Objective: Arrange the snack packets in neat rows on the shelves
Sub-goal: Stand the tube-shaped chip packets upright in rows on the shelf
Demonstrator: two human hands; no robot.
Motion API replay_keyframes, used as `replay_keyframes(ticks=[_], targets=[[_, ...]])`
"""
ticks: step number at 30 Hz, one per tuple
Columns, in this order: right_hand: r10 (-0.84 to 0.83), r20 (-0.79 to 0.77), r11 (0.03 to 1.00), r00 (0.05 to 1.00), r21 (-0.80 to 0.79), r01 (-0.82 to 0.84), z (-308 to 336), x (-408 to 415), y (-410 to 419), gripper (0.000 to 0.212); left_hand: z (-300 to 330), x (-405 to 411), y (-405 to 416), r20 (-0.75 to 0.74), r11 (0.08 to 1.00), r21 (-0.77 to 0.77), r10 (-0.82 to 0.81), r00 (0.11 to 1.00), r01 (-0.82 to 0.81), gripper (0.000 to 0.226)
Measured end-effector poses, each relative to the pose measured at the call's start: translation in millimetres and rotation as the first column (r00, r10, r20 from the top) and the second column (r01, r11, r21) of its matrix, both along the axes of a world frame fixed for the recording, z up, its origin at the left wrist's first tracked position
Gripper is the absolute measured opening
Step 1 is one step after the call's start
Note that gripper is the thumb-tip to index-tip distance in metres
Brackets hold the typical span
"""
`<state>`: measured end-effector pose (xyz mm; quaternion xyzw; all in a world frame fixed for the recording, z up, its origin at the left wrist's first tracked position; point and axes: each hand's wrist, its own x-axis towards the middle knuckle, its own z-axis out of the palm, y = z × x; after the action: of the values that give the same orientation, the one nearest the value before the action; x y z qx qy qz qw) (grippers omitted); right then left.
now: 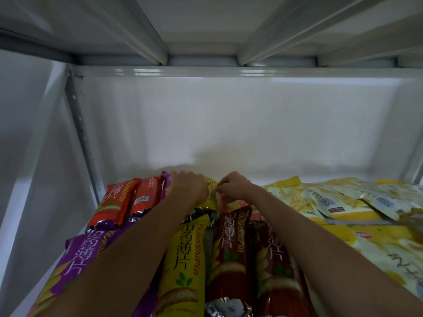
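Note:
Long snack packets lie lengthwise on a white shelf (160, 170). Two red packets (119, 202) sit at the back left, a purple packet (80, 259) at the front left, a yellow packet (185, 259) in the middle, and dark red packets (231, 252) to its right. Both arms reach to the back row. My left hand (187, 187) and my right hand (235, 185) both grip a yellow packet (211, 188) lying between them, fingers curled on its edges. Most of that packet is hidden by the hands.
Flat pale yellow bags (338, 202) overlap in a pile on the right half of the shelf. The shelf's white back wall (229, 124) rises behind the hands. A metal upright (80, 133) stands at the left, and the underside of the upper shelf (206, 30) hangs overhead.

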<state>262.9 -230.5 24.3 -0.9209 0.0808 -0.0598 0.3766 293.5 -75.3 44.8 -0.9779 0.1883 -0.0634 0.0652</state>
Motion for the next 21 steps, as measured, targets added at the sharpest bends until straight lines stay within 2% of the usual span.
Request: replay_keyframes(ticks=[3,7,10,14,17,21], targets=[[-0.066,0.092,0.968,0.994,-0.238,0.086,5.6,-2.5,-18.5,0.025,7.9,-3.7,-3.5,0.024,0.997,-0.01,-0.07,0.997,0.07,0.036],[-0.168,-0.019,0.856,0.986,-0.498,0.136,1.0,-8.3,-41.7,0.024,13.5,-11.9,-23.1,0.106,0.98,0.046,-0.197,0.975,0.194,0.035],[-0.202,-0.051,0.778,0.978,-0.615,0.129,-8.3,-14.0,-48.7,0.025,6.4,-15.0,-41.0,0.073,0.974,0.101,-0.209,0.975,0.202,0.04],[-0.219,-0.085,0.708,0.972,-0.7,0.098,-16.5,-18.8,-56.4,0.046,-7.9,-10.9,-58.1,0.026,0.969,0.19,-0.167,0.986,0.159,0.051],[-0.231,-0.144,0.723,0.962,-0.687,0.07,-20.5,-18.2,-59.5,0.06,-19.0,-7.9,-64.5,0.037,0.957,0.245,-0.168,0.985,0.154,0.052],[-0.25,-0.147,0.775,0.957,-0.623,0.107,-19.7,-14.6,-63.6,0.06,-28.4,-3.7,-70.3,-0.006,0.969,0.216,-0.121,0.993,0.119,0.054]])
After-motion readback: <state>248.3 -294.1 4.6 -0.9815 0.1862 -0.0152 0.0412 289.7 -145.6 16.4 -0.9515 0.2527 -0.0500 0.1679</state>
